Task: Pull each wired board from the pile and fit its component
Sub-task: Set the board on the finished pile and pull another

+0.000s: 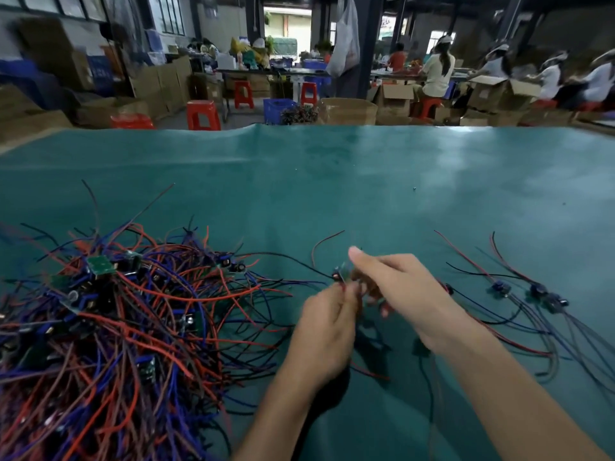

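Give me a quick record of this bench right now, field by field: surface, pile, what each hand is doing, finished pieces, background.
surface: green mat
pile: tangled red, blue and black wires with small boards, on the left
held board: small wired board, between both hands above the mat
left hand: fingers curled, pinching the board's lower edge
right hand: gripping the board from the right, thumb up
done boards: a few wired boards laid apart on the right
background: red stools, cardboard boxes, seated workers
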The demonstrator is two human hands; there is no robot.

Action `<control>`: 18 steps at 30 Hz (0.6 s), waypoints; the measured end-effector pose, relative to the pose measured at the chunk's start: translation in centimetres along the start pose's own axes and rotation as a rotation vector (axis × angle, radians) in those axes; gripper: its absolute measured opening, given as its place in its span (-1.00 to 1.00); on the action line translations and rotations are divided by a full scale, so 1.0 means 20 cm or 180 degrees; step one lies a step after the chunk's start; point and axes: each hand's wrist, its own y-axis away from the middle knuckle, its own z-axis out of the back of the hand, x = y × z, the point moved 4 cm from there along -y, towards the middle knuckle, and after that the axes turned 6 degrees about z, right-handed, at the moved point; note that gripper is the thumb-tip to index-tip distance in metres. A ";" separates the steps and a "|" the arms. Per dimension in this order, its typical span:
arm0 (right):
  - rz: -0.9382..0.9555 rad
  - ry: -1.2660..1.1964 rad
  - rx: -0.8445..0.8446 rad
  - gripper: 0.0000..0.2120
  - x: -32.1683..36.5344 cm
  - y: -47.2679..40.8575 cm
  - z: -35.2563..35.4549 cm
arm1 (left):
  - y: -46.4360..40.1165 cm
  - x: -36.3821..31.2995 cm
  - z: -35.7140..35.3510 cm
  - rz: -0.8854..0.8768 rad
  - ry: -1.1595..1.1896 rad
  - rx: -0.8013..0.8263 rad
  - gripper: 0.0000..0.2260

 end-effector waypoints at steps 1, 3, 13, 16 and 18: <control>-0.0132 -0.0201 0.0146 -0.56 -0.01 -0.01 -0.03 | 0.01 0.00 -0.02 -0.0113 -0.0418 0.0129 -0.61; -0.0149 -0.0565 0.0242 -0.60 -0.02 -0.01 -0.06 | 0.03 0.00 -0.04 -0.0171 -0.0973 0.0238 -0.68; 0.0627 -0.1383 -0.0484 -0.89 -0.07 0.02 0.00 | 0.01 -0.02 0.00 0.0574 0.1799 0.0811 -0.67; 0.0914 -0.1166 -0.0654 -0.84 -0.06 0.02 0.00 | 0.01 -0.03 0.01 0.0380 0.1657 0.0730 -0.83; 0.1018 -0.1057 -0.0761 -0.84 -0.07 0.02 0.02 | 0.01 -0.03 0.00 0.0365 0.1543 0.0731 -0.80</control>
